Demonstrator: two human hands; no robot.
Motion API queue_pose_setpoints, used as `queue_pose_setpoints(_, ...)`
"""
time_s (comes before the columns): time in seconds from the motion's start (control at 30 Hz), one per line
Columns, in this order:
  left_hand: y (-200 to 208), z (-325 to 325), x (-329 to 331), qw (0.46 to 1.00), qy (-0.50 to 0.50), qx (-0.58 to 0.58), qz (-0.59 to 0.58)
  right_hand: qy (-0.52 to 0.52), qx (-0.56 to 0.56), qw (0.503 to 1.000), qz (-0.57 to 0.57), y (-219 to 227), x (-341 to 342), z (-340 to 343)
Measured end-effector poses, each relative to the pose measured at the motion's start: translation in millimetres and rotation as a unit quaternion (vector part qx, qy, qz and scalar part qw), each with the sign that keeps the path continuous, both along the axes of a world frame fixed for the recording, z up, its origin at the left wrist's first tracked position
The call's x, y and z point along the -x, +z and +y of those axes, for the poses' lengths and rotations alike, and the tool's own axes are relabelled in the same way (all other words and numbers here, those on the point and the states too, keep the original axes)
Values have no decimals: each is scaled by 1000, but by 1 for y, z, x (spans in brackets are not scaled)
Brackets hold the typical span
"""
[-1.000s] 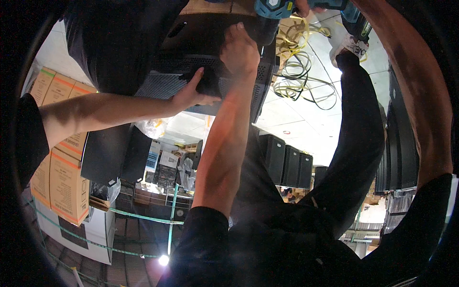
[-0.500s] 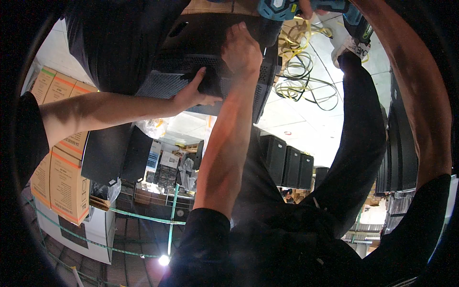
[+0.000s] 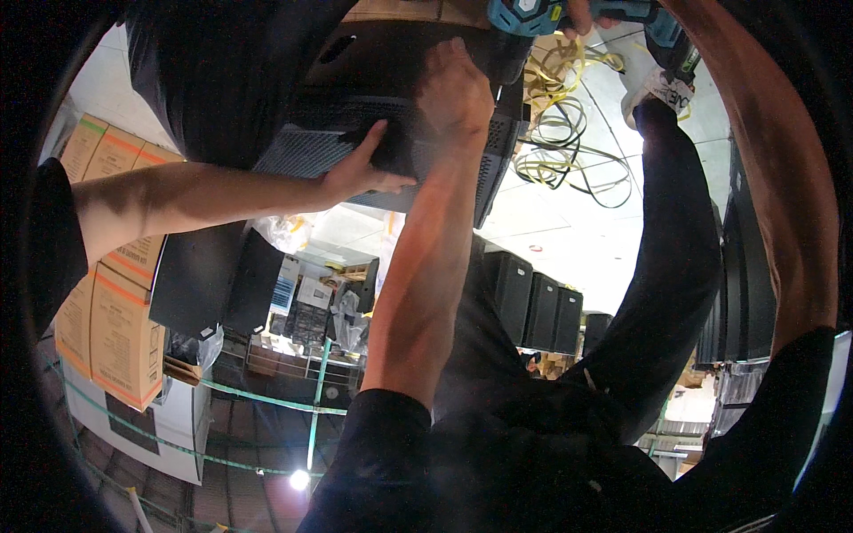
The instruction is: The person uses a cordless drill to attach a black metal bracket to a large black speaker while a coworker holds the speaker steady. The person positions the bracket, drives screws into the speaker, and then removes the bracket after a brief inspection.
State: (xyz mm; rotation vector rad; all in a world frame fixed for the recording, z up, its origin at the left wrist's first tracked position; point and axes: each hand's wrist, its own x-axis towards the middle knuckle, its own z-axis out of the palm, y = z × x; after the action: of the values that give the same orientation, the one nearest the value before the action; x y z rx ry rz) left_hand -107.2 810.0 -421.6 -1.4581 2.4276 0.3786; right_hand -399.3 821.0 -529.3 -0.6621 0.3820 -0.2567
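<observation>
A black speaker cabinet [image 3: 302, 147] with a perforated grille fills the upper middle. My left hand [image 3: 455, 93], its arm coming up from the lower middle, is closed against the dark cabinet. Motion blurs its fingers, and anything inside them is hidden. At the top edge my right hand [image 3: 582, 16] is wrapped round a blue cordless drill [image 3: 524, 16]. The drill's body is partly cut off by the picture's edge, and its tip cannot be seen. Another person's hand [image 3: 355, 173] reaches in from the left, thumb raised, resting on the grille's lower edge.
Loose yellow and black straps [image 3: 569, 142] lie on the pale floor, right of the cabinet. A pale shoe [image 3: 657, 93] stands near them. Several black speakers [image 3: 538, 306] stand beyond. Brown cartons [image 3: 124, 329] are stacked at the left. Dark clothing [image 3: 222, 89] hangs at the upper left.
The view has shifted slightly. My left hand looks more smeared by motion but stays at nearly the same spot on the cabinet. The drill and the other person's hand hold their places.
</observation>
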Motion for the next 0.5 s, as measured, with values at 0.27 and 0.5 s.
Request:
queue_pose_setpoints(0.27, -3, -3, -9, 999, -7, 21, 32, 76, 16, 995, 60, 36, -15, -22)
queue_pose_setpoints(0.5, 4, -1, 0, 996, 62, -56, -17, 94, -27, 985, 143, -23, -13, -1)
